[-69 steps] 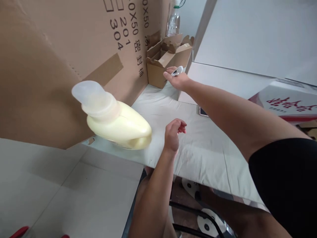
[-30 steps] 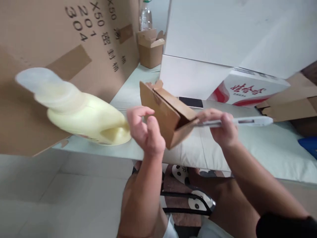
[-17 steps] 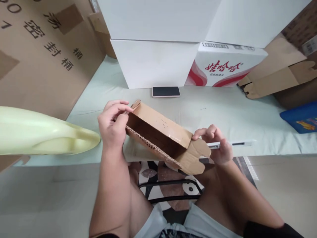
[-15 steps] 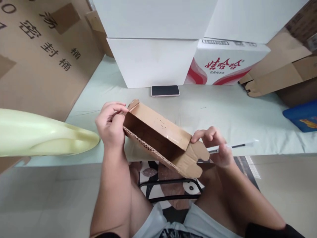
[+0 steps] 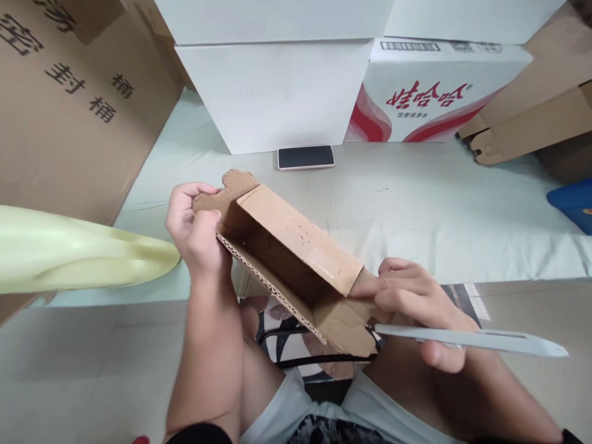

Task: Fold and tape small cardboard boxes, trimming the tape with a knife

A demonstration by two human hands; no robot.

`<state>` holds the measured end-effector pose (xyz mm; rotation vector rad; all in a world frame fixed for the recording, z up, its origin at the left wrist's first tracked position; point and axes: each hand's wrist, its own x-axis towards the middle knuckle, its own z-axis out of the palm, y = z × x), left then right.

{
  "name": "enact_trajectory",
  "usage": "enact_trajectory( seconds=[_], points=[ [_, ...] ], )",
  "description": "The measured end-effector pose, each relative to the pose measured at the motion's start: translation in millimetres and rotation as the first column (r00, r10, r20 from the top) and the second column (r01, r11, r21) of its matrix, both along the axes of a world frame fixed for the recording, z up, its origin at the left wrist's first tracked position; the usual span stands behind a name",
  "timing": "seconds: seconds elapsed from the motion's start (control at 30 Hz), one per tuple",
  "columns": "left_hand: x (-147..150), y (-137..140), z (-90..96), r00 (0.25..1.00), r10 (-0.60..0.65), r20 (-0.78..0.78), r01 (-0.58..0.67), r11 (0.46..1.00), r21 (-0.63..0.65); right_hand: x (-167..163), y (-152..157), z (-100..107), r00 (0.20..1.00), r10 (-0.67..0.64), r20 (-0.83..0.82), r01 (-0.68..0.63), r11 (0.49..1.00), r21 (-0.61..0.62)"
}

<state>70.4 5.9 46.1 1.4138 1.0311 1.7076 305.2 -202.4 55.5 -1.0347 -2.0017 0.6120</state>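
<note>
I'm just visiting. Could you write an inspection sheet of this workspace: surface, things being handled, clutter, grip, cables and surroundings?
Surface: pale green cloth, creased towards the right.
Things handled: small cardboard box, open-topped; slim white tool.
Clutter: phone lying flat, screen dark; pale yellow container, cut off by the picture's left edge.
Grip: left hand holds the left-end flap; right hand holds the tool, fingers at the right-end flap.
Cables: nothing seen.
Surroundings: large brown carton at left; plain white box behind the phone; red-printed white box beside it; blue object at right.
</note>
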Motion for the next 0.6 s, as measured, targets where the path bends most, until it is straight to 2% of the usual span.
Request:
enact_trajectory(
  seconds=[0.1, 0.17, 0.27, 0.37, 0.43, 0.5, 0.6],
  points=[
    [-4.9, 3.2, -6.1, 0.999, -0.048, 0.004, 0.048, 0.998, 0.032, 0.1, -3.2, -4.7, 0.998, -0.064, -0.019, 0.064, 0.998, -0.017],
    [-8.2, 6.5, -11.1, 0.996, -0.09, 0.016, 0.089, 0.994, 0.068, -1.4, -7.4, -10.3, 0.977, -0.163, -0.136, 0.157, 0.986, -0.052],
    [-10.4, 9.1, -16.9, 0.989, -0.146, 0.022, 0.143, 0.985, 0.096, -5.9, -10.2, -18.7, 0.872, -0.278, -0.403, 0.246, 0.961, -0.13],
    [-9.1, 4.9, -17.2, 0.977, -0.204, 0.055, 0.202, 0.979, 0.033, -8.9, -4.6, -27.1, 0.793, -0.247, -0.557, 0.214, 0.969, -0.126],
    [-7.8, 0.0, -15.3, 0.967, -0.244, 0.075, 0.247, 0.969, -0.023, -9.0, 1.0, -32.5, 0.798, -0.198, -0.57, 0.159, 0.98, -0.117],
    [-7.0, -3.5, -14.3, 0.96, -0.275, 0.058, 0.278, 0.959, -0.053, -8.4, 5.3, -36.6, 0.838, -0.155, -0.523, 0.102, 0.986, -0.129],
    [-7.0, -2.9, -17.1, 0.959, -0.284, 0.013, 0.284, 0.959, -0.005, -8.4, 8.1, -39.5, 0.867, -0.15, -0.476, 0.094, 0.986, -0.139]
  ],
)
